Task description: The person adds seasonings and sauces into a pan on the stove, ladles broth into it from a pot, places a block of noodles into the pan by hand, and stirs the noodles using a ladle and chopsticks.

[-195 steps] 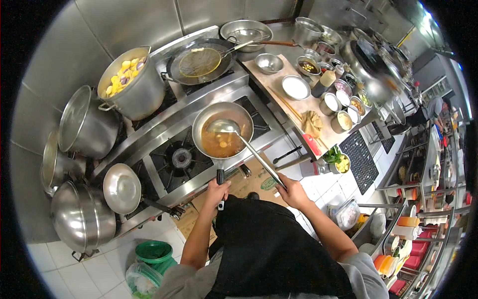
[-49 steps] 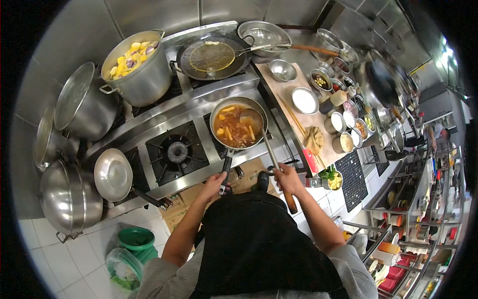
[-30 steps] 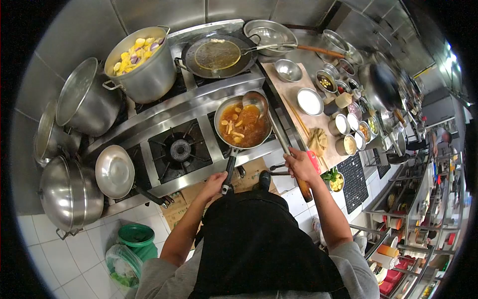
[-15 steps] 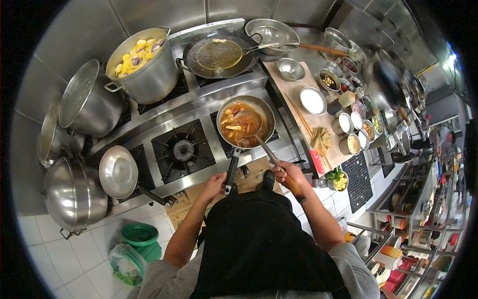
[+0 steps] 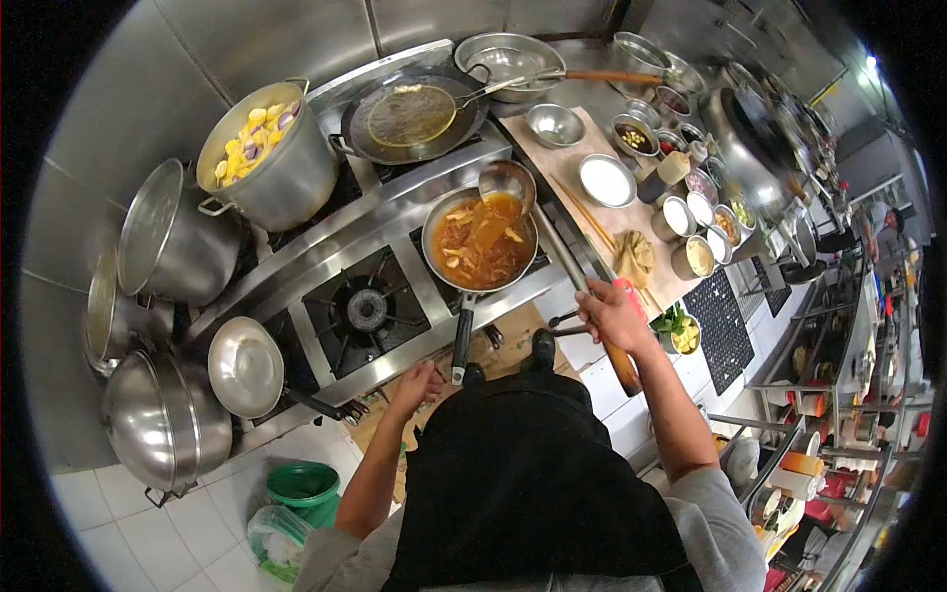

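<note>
My right hand (image 5: 610,314) is wrapped round the wooden-ended handle of a long metal ladle (image 5: 566,247). The ladle's bowl is tipped over the far right rim of a frying pan (image 5: 427,242), and brown-orange sauce (image 5: 483,229) runs from it into the pan. Pieces of food lie in the sauce in the pan, which sits on a front burner. Its black handle (image 5: 464,335) points towards me. Left of that handle, apart from it, is my left hand (image 5: 418,387), fingers curled in, with nothing visible in them.
A bare burner (image 5: 365,308) is left of the pan. Behind stand a large pot (image 5: 281,168) of yellow pieces and a wok (image 5: 409,118) with a strainer across it. On the right, a board (image 5: 567,163) carries bowls and chopsticks. An empty pan (image 5: 246,367) rests at the left.
The ladle has risen from inside the pan to its far rim and now pours sauce. My right hand has moved right and up; my left hand has shifted slightly down.
</note>
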The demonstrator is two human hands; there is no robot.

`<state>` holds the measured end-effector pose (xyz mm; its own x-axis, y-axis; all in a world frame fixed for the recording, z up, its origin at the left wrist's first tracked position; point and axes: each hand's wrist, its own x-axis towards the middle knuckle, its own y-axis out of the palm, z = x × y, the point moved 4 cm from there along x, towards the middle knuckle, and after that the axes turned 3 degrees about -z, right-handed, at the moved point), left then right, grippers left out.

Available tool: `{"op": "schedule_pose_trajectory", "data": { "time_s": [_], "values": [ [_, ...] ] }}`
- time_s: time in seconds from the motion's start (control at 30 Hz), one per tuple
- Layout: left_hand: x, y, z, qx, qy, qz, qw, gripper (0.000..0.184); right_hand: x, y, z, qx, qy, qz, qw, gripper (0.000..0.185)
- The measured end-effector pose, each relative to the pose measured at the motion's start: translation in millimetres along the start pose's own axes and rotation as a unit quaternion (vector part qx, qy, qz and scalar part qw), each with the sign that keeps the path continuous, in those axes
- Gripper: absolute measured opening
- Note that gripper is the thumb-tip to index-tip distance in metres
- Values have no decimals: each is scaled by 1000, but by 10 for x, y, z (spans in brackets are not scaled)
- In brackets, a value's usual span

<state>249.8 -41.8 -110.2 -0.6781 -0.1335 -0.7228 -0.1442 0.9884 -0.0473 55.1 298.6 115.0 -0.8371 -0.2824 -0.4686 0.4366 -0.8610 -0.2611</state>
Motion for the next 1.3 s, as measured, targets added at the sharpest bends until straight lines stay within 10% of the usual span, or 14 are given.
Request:
{"op": "schedule_pose_trajectory", "data": {
  "time_s": [0.27, 0.47, 0.7, 0.87, 1.3],
  "values": [
    [-93, -223, 282, 104, 0, -4, 995, 42, -719, -74, 531, -146, -87, -116, 979, 55],
    [-90, -294, 237, 102, 11, -51, 993, 36, -308, 387, -618, -146, -194, -136, 961, 56],
    [162, -524, -58, 154, 224, -231, 934, 27, -84, 292, -1052, -234, -219, -148, 936, 52],
    [-443, -189, -947, 127, 313, -343, 877, 25, 318, -450, -848, -304, -280, -246, 877, 59],
    [-998, 1422, -1978, 69, 347, -248, 902, 24, 2260, -1878, -679, -368, -225, -241, 869, 54]
  ]
}}
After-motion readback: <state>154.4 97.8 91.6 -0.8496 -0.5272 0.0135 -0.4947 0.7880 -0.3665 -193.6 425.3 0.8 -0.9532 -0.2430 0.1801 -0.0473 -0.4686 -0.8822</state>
